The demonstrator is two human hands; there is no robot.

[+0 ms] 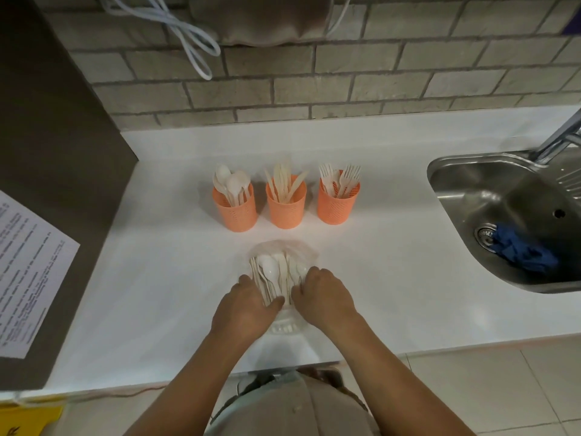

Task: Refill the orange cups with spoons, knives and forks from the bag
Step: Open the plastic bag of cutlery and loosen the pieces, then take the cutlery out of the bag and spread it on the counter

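Three orange cups stand in a row on the white counter: the left cup (238, 212) holds spoons, the middle cup (286, 209) holds knives, the right cup (337, 206) holds forks. In front of them lies a clear plastic bag (287, 256) with a bundle of pale spoons, knives and forks (275, 276) showing at its open mouth. My left hand (245, 302) grips the left side of the bundle and bag. My right hand (323, 294) grips the bag's right side, fingers curled over the plastic. The bag's near end is hidden between my wrists.
A steel sink (515, 221) with a blue cloth (523, 254) near its drain sits at the right, a tap (559, 140) above it. A dark panel with a printed sheet (28, 275) rises at the left. A brick wall (314, 83) backs the counter.
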